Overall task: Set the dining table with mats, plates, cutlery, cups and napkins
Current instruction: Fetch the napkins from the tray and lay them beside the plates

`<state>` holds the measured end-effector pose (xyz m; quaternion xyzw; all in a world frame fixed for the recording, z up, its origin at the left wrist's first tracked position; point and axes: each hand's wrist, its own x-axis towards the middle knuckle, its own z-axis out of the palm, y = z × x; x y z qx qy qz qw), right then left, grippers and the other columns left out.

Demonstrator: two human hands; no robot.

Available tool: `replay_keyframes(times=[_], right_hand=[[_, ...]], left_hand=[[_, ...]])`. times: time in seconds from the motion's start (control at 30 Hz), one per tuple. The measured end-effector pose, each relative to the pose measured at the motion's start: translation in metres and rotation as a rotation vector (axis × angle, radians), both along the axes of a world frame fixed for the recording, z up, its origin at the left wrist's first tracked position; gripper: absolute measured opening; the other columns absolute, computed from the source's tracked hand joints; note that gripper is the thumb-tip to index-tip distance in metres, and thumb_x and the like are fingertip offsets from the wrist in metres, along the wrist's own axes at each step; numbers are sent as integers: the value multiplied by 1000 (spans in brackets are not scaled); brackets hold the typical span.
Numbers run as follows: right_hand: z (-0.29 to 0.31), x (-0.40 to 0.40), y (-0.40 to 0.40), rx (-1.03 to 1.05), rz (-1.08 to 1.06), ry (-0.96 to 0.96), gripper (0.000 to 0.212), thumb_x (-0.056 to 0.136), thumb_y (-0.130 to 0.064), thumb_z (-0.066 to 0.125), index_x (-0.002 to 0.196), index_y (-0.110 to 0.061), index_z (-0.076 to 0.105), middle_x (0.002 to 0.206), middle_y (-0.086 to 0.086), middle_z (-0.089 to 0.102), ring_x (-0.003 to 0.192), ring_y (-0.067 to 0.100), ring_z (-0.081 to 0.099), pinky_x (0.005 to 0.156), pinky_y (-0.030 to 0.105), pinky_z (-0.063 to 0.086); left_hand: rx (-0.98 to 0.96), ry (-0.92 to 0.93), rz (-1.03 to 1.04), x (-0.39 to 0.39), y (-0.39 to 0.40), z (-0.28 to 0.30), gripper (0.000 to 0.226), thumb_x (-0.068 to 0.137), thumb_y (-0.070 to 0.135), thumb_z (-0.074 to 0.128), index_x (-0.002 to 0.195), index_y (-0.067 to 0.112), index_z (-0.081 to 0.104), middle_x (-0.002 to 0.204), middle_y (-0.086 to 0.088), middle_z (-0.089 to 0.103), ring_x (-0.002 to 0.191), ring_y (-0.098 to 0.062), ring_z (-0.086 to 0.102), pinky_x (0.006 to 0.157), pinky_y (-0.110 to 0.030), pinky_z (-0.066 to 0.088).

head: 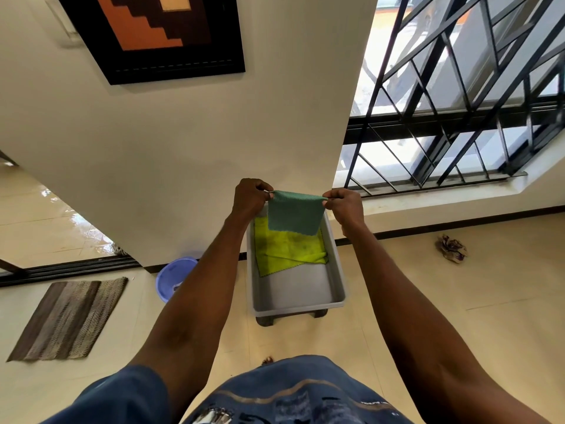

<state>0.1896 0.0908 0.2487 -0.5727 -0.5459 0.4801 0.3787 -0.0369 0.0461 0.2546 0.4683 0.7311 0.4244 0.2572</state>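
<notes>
Above the far end of the grey plastic bin [298, 296], your left hand [249, 198] and right hand [347, 206] pinch the teal woven napkin's [295, 214] top corners; napkin step, fold or carry next, yellow-green cloth [287, 249] waiting below.

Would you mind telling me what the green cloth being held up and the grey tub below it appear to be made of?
The green cloth looks like a thin woven or microfibre textile: it hangs limp between the left hand and right hand and shows a fine ribbed texture. The grey tub appears to be moulded plastic, with smooth matte walls and a rolled rim.
</notes>
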Motion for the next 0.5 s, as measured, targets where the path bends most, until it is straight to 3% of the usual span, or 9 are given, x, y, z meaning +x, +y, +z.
replay_keyframes(times=[0.13, 0.23, 0.37, 0.43, 0.5], right_hand=[[1, -2, 0, 36, 1, -32, 17, 82, 5, 67, 78, -11, 69, 76, 6, 66, 70, 15, 60, 66, 24, 49], [4, -2, -1, 45, 2, -18, 10, 85, 1, 66, 85, -9, 69, 81, 7, 66, 74, 16, 59, 66, 23, 48], [10, -3, -1, 44, 24, -10, 5, 93, -6, 58, 95, -8, 63, 91, 7, 62, 82, 15, 55, 66, 22, 46], [13, -3, -2, 39, 37, -5, 5, 96, -10, 53, 95, -10, 58, 93, 6, 59, 83, 15, 53, 64, 23, 43], [15, -4, -2, 64, 36, -2, 6, 97, -13, 52, 91, -14, 55, 89, 1, 57, 83, 15, 50, 64, 26, 40]], left_hand=[[17, 21, -13, -1, -1, 2, 13, 77, 2, 77, 89, -3, 75, 91, -17, 73, 80, -16, 62, 64, -9, 42], [28, 13, -42, -3, -3, 5, 12, 79, 5, 77, 90, -1, 74, 88, -11, 71, 80, -14, 60, 65, -10, 43], [19, -102, -130, -2, -7, 10, 7, 87, 6, 70, 93, 8, 67, 96, -6, 68, 89, -17, 62, 81, -24, 49], [8, -173, -154, 2, -9, 13, 5, 91, 7, 65, 93, 11, 61, 98, -6, 66, 88, -16, 61, 79, -21, 48], [11, -199, -136, 5, -8, 15, 7, 93, 11, 62, 90, 17, 59, 96, -3, 63, 85, -15, 59, 78, -26, 48]])
